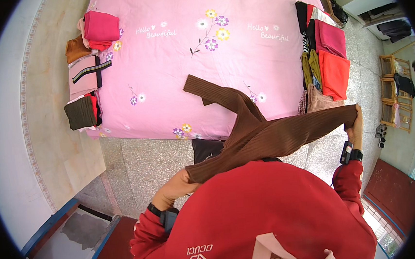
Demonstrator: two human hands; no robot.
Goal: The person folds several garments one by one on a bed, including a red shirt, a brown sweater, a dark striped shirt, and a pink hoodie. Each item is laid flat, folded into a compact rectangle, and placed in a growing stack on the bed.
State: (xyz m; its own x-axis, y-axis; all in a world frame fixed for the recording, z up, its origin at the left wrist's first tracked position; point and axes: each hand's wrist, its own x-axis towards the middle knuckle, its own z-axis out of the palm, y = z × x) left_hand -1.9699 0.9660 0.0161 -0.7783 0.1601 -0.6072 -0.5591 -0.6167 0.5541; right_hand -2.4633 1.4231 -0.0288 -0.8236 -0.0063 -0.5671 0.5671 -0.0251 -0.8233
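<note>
A brown ribbed knit garment point(259, 136) is stretched between my two hands in front of my body. My left hand point(177, 186) pinches one end of it, low and close to my red top. Out to the right, my right hand point(354, 127) grips the opposite end. A long sleeve-like part of the knit trails forward onto the pink flowered bedsheet point(176, 99). My thumbs and some fingertips are partly hidden by the fabric.
Folded clothes point(82, 77) are stacked along the bed's left edge, and more folded clothes point(331, 57) along its right edge. A dark cloth item point(203, 150) shows below the bed's near edge. Wooden chairs point(391, 93) stand at the far right on the speckled floor point(145, 171).
</note>
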